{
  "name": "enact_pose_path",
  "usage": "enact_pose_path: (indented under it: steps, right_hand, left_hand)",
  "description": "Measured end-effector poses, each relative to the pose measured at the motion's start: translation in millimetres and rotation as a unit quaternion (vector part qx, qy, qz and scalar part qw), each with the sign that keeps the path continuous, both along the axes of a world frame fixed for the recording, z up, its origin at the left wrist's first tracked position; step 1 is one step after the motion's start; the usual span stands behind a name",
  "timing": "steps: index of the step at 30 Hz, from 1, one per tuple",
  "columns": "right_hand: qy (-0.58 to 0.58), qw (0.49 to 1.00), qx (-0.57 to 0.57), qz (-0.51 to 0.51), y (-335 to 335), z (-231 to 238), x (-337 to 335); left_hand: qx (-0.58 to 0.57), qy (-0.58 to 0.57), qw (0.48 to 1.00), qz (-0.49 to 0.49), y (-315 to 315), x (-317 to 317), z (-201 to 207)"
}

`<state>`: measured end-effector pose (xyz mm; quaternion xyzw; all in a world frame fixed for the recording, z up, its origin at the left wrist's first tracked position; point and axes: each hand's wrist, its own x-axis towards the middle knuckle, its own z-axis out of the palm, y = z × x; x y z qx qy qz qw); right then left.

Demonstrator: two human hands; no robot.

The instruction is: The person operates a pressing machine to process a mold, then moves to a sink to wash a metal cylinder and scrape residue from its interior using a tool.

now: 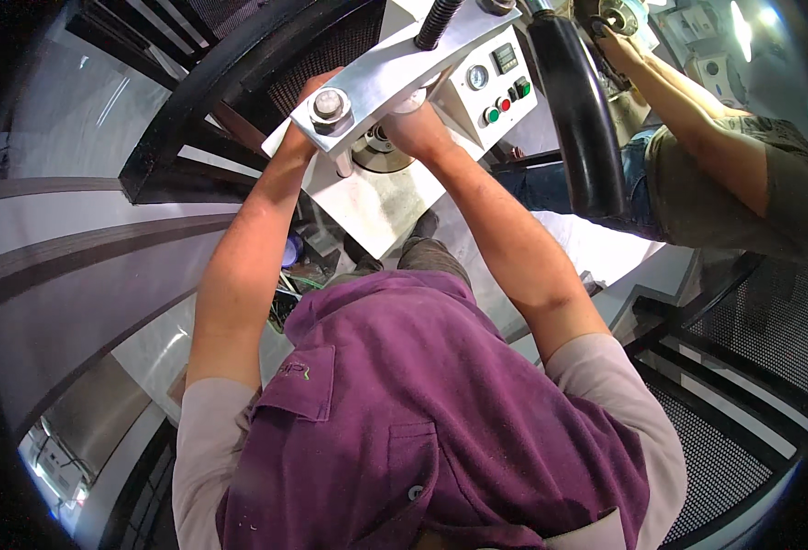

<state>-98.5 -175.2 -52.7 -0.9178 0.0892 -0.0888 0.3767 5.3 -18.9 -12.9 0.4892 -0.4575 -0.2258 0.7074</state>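
Both my arms reach forward to a white bench machine with a thick metal crossbar [376, 78] on top. Behind the bar's left end is my left hand [317, 87], mostly covered by it, so the fingers do not show. My right hand [413, 133] is under the bar on the other side, beside a round metal fixture [381, 158] on the machine's white base plate [376, 206]. The bar hides its fingers, and whether it holds anything cannot be made out. A large hex bolt [329, 106] caps the bar's near left corner.
Right of my hand stands a control box [487, 87] with a gauge, small display and coloured buttons. A long black lever handle [576, 119] hangs over the right side. Another person [725, 174] works at the right. Black mesh chairs [734, 431] surround me.
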Motion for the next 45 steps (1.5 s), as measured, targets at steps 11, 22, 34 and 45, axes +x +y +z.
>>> enact_pose_path:
  steps: [11,22,34,45]
  right_hand:
    - [-0.019,0.999,0.026,0.003,5.0,10.6,-3.2]
    - [0.02,0.999,-0.046,0.01,5.1,43.3,-9.9]
    - [-0.062,0.995,-0.045,0.066,6.6,41.0,-11.0]
    - [-0.039,0.992,-0.006,0.123,4.5,56.7,-7.4]
  left_hand:
    - [0.091,-0.039,0.991,0.084,5.4,1.8,-14.6]
    - [0.025,0.122,0.991,0.045,2.3,9.2,-60.2]
    - [-0.03,0.16,0.982,0.096,-4.6,-4.1,-51.4]
    - [0.074,-0.163,0.973,0.145,18.6,3.0,-8.0]
